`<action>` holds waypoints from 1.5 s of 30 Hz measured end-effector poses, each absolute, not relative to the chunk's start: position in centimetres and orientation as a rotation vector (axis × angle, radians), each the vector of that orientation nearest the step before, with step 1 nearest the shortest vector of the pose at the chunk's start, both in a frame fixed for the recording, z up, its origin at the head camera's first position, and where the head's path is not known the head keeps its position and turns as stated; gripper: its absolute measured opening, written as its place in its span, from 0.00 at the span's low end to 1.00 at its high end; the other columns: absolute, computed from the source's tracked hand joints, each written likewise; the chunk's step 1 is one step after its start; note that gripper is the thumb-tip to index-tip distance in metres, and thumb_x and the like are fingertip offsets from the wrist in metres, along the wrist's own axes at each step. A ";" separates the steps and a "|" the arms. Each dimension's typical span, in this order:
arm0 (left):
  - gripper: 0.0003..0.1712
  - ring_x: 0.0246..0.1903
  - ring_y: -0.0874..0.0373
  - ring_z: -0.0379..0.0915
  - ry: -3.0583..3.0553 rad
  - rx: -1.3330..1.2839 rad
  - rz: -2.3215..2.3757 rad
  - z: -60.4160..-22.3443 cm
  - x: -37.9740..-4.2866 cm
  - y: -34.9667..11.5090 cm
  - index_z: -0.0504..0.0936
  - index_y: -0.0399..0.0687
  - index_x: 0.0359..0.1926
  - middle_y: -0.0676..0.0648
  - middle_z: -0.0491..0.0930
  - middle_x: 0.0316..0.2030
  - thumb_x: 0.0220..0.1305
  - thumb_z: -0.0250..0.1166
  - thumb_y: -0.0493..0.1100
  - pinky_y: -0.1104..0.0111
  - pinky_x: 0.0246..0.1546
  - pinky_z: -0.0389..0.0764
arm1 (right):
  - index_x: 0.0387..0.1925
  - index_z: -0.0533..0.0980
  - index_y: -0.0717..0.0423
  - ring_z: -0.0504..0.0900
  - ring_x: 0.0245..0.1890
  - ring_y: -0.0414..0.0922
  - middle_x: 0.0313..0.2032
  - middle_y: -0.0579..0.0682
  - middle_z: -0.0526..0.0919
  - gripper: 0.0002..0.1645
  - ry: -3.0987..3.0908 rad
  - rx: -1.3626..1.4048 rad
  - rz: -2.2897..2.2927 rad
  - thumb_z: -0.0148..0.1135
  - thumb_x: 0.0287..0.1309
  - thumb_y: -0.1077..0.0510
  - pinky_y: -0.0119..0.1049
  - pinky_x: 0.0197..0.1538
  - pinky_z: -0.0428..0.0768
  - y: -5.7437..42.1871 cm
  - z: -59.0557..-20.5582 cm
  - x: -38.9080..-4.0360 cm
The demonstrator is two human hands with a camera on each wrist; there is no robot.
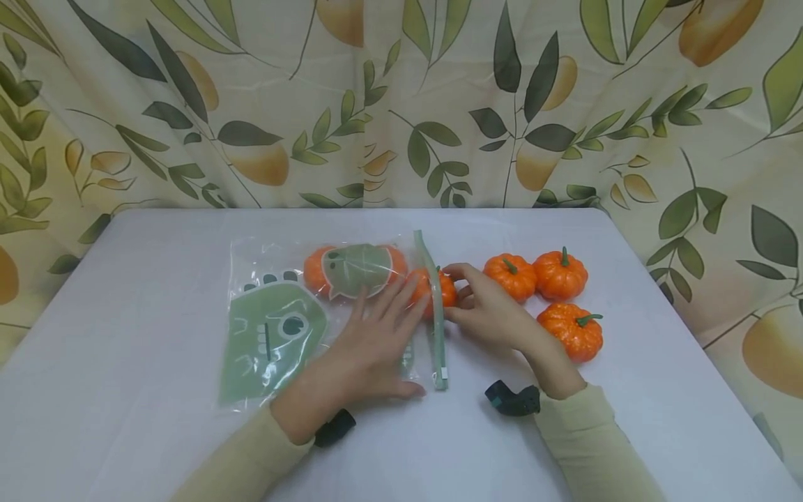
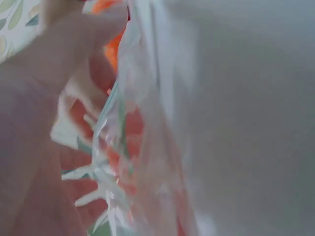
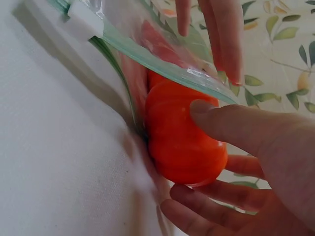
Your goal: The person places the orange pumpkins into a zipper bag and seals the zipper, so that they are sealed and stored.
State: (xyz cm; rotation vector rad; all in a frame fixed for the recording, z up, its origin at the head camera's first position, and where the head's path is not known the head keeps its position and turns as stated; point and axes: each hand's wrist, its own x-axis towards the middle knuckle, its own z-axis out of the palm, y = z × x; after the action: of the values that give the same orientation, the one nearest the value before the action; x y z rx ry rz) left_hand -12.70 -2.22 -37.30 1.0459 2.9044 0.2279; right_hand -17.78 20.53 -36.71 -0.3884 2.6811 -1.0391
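Observation:
A clear zip bag (image 1: 270, 348) with a green cartoon print lies flat on the table, its green zip strip (image 1: 438, 348) and white slider (image 3: 86, 20) towards the right. Orange pumpkins (image 1: 318, 270) show inside it, partly behind the print. My right hand (image 1: 495, 307) holds another small pumpkin (image 3: 184, 132) at the parted mouth, thumb on one side and fingers underneath; part of this pumpkin is inside the bag. Spread fingers of my left hand (image 1: 370, 341) rest on the bag beside the mouth. The left wrist view is blurred, with the bag film (image 2: 147, 147) close up.
Three more orange pumpkins, one at the back (image 1: 560, 275), one beside it (image 1: 509, 277) and one nearer (image 1: 571, 332), sit on the white table (image 1: 125, 293) right of my right hand. A leaf-patterned curtain (image 1: 401, 104) hangs behind. Both wrists carry a black camera (image 1: 513, 399).

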 end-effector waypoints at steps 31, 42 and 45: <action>0.20 0.77 0.48 0.50 2.634 1.292 0.393 -37.5 -11.9 -1.5 0.78 0.74 0.62 0.44 0.46 0.79 0.71 0.59 0.52 0.30 0.63 0.59 | 0.71 0.62 0.57 0.80 0.50 0.52 0.54 0.57 0.73 0.42 2.821 -0.339 -0.970 0.68 0.60 0.53 0.48 0.54 0.83 20.5 -37.1 -18.1; 0.18 0.78 0.49 0.46 2.471 1.408 0.555 -37.0 -12.2 -2.0 0.79 0.70 0.62 0.46 0.45 0.79 0.74 0.55 0.51 0.31 0.68 0.50 | 0.65 0.65 0.56 0.80 0.52 0.53 0.57 0.57 0.76 0.36 2.689 -0.374 -1.044 0.69 0.59 0.52 0.48 0.55 0.83 21.2 -37.2 -18.4; 0.19 0.77 0.51 0.49 2.504 1.413 0.549 -36.9 -12.3 -2.2 0.78 0.69 0.62 0.47 0.49 0.79 0.72 0.58 0.51 0.33 0.68 0.54 | 0.69 0.63 0.52 0.79 0.56 0.53 0.62 0.55 0.74 0.38 2.612 -0.380 -1.064 0.67 0.61 0.52 0.48 0.56 0.82 21.5 -37.0 -18.3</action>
State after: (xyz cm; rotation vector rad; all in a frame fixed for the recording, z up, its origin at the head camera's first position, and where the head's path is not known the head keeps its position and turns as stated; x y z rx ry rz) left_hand -12.27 -2.22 -36.86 1.4131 2.5044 0.5490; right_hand -18.26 21.55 -37.04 -0.3801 2.6118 -1.0643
